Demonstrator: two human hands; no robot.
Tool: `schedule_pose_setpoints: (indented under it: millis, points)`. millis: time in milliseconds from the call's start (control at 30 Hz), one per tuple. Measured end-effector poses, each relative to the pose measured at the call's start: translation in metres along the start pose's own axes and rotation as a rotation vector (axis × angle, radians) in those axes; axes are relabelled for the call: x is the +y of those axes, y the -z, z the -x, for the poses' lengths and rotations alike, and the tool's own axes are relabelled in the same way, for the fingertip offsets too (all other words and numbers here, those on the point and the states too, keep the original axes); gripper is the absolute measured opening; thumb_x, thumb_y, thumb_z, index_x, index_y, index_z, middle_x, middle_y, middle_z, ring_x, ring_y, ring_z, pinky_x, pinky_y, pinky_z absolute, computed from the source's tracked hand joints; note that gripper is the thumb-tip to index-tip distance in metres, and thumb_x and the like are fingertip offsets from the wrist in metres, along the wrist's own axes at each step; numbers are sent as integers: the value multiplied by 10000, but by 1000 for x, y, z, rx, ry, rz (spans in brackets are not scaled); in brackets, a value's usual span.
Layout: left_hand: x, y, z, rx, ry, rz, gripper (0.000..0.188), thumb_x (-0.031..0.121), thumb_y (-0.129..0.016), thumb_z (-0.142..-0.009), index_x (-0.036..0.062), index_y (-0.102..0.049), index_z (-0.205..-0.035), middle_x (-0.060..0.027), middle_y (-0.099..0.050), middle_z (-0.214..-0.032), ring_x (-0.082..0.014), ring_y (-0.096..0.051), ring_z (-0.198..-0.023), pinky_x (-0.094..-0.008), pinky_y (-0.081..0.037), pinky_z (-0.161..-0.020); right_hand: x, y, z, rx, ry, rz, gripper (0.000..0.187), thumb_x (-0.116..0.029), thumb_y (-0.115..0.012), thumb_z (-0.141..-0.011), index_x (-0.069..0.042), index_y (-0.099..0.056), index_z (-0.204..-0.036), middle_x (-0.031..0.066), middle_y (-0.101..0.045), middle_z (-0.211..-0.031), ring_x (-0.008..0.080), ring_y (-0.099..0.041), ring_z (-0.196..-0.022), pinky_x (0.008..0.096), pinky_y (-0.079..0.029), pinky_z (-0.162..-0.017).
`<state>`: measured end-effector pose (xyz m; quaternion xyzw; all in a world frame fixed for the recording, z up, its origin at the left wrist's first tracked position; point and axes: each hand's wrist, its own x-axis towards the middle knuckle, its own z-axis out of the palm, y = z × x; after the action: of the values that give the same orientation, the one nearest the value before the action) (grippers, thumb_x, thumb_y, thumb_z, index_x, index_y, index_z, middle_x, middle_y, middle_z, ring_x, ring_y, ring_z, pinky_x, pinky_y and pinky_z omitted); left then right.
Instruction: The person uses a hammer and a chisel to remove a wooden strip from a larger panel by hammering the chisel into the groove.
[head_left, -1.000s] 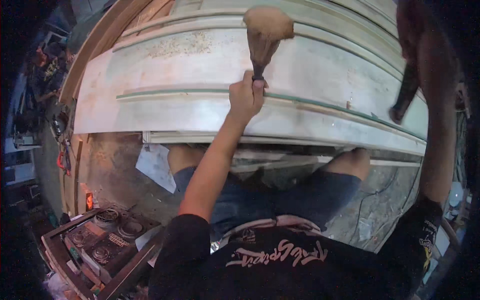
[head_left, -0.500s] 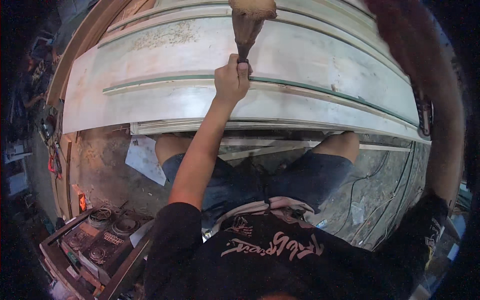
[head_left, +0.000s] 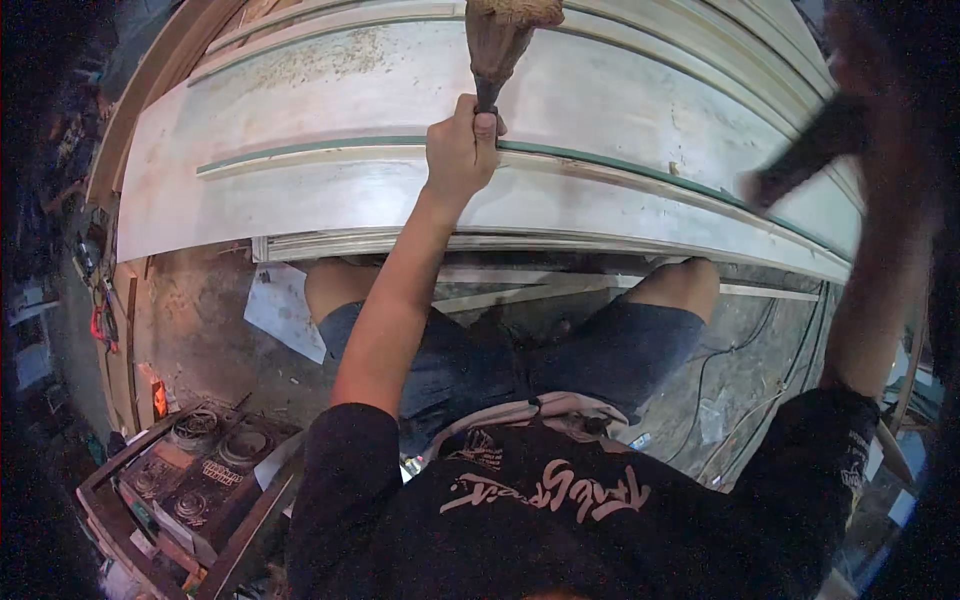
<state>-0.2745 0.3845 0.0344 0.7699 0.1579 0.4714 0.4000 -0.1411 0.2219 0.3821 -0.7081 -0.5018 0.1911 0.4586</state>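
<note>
My left hand [head_left: 460, 150] is wrapped round the narrow dark lower part of an upright wooden-handled chisel [head_left: 498, 45]. Its handle widens upward to a frayed, pale, flattened top; the blade end is hidden by my fist. Beneath the hand runs a long wooden strip with a green edge [head_left: 300, 150], lying across a broad pale board [head_left: 350, 200]. At the far right, my raised right hand [head_left: 880, 85] is smeared and dim. A dark, blunt-ended, hammer-like tool [head_left: 815, 150] juts from it toward the board, apart from the chisel.
More long strips [head_left: 660, 60] lie toward the back, with sawdust [head_left: 350, 60] beside them. Sheets are stacked under the board along its near edge [head_left: 400, 242]. A wooden crate [head_left: 150, 545] with dark equipment stands at lower left. Cables [head_left: 750, 345] trail over the floor at right.
My right hand and its dark tool have shifted, so the blunt end now shows over the board's right side. The left hand keeps its grip on the chisel; the view has shifted slightly.
</note>
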Motion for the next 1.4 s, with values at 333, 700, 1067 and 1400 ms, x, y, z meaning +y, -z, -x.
schedule_pose_setpoints:
  millis: [333,700,1067,1400]
  points:
    - [-10,17,10,-76,127,22,690,639,-312,-988,-15,-531,-979,-120,-672,-743,-184,-664,-575,-321,-510,-482,25,-1,27,-148,-326,152,434,-447,-478,-1026,-66,-599,-856,21,-523,-617,82,-521,-563,240,-424,-522]
    - [-19,2,21,102,39,199,1025,877,-218,-813,-75,-529,-1032,-135,-633,-851,-232,-683,-717,-334,-567,-640,304,-43,52,244,-343,-187,433,-444,-403,-1053,-84,-496,-832,16,-498,-612,112,-475,-581,255,-375,-551]
    - [-14,13,18,-13,-7,206,1020,884,-310,-788,-51,-488,-1155,-206,-619,-952,-416,-668,-731,-565,-598,-651,334,-54,50,289,-631,-334,348,-355,-536,-1007,-80,-575,-797,19,-519,-600,115,-483,-529,258,-385,-517]
    - [-27,-6,12,34,-69,456,898,817,-326,-861,-28,-494,-1117,-224,-627,-896,-414,-668,-733,-526,-596,-615,335,-33,36,388,-841,-405,507,-406,-425,-1035,-30,-576,-731,85,-564,-549,140,-505,-465,267,-441,-523]
